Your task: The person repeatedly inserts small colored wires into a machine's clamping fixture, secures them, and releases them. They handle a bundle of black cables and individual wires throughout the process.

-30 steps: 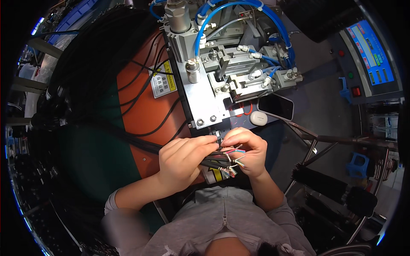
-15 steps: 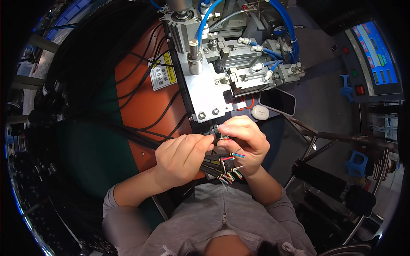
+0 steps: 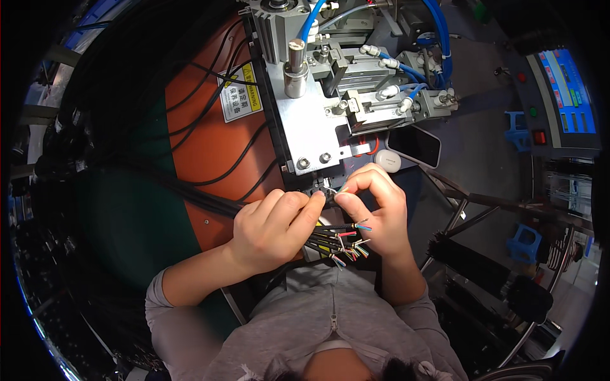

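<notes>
Just in front of the machine's metal plate [image 3: 309, 136], both of my hands work close together. My left hand [image 3: 270, 225] is closed, its thumb and index finger on a black cable end that is mostly hidden by the fingers. Thin, light-coloured wires [image 3: 333, 190] run from there to my right hand [image 3: 380, 209], which pinches them between thumb and index finger. Below the hands lies a bunch of black cables [image 3: 323, 239] with stripped ends, where red, blue, green and white wires [image 3: 359, 249] fan out. A small dark fixture [image 3: 312, 190] shows partly behind the left fingertips.
Pneumatic cylinders [image 3: 368, 82] with blue hoses [image 3: 443, 38] stand beyond the plate. Black cables cross the orange surface [image 3: 210, 152] at left. A phone [image 3: 416, 147] and a white rounded case [image 3: 387, 161] lie right of the machine. A screen panel [image 3: 562, 95] stands far right.
My right hand has shifted slightly right, and its fingers now pinch thin wires nearer their tips. The left fingers have moved up a little toward the fixture. The view has shifted slightly.
</notes>
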Action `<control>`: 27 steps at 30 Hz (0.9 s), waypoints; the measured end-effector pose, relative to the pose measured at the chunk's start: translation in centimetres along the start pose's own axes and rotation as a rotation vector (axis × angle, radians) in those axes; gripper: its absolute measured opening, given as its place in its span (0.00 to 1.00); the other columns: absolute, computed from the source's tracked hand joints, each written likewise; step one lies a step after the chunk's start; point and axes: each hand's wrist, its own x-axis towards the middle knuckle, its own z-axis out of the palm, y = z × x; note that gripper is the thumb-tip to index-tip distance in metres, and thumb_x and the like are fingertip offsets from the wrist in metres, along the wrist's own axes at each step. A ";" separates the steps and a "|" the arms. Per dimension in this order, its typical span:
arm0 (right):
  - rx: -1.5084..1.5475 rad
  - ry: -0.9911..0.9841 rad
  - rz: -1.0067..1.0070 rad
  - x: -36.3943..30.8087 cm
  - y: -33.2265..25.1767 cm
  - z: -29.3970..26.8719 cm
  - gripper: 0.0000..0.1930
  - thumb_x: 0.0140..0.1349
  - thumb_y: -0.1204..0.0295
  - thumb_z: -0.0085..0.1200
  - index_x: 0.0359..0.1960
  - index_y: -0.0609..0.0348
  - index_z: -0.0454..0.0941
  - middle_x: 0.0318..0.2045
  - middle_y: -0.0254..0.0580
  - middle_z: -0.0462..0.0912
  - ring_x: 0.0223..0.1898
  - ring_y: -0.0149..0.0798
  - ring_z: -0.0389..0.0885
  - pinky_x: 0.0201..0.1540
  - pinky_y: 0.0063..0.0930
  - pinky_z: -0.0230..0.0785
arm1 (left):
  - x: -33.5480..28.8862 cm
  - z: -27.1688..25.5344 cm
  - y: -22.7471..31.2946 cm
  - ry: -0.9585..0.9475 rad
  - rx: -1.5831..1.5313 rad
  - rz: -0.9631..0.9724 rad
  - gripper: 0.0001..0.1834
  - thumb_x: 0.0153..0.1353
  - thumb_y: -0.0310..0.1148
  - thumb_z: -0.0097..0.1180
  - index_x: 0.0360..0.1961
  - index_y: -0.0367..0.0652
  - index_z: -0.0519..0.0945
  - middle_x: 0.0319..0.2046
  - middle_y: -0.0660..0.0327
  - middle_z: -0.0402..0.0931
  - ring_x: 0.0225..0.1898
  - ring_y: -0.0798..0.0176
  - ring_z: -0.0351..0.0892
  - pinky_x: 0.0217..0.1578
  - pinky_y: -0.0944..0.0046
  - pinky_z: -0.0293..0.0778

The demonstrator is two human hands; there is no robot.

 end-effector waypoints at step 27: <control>0.257 0.104 0.386 -1.1 4.2 2.8 0.04 0.54 0.79 0.53 0.24 0.64 0.73 0.21 0.35 0.72 0.26 0.28 0.69 0.28 0.22 0.61 | 0.5 1.1 0.9 -0.214 0.083 -0.115 0.18 0.45 0.27 0.57 0.40 0.42 0.82 0.21 0.68 0.63 0.20 0.71 0.65 0.16 0.73 0.61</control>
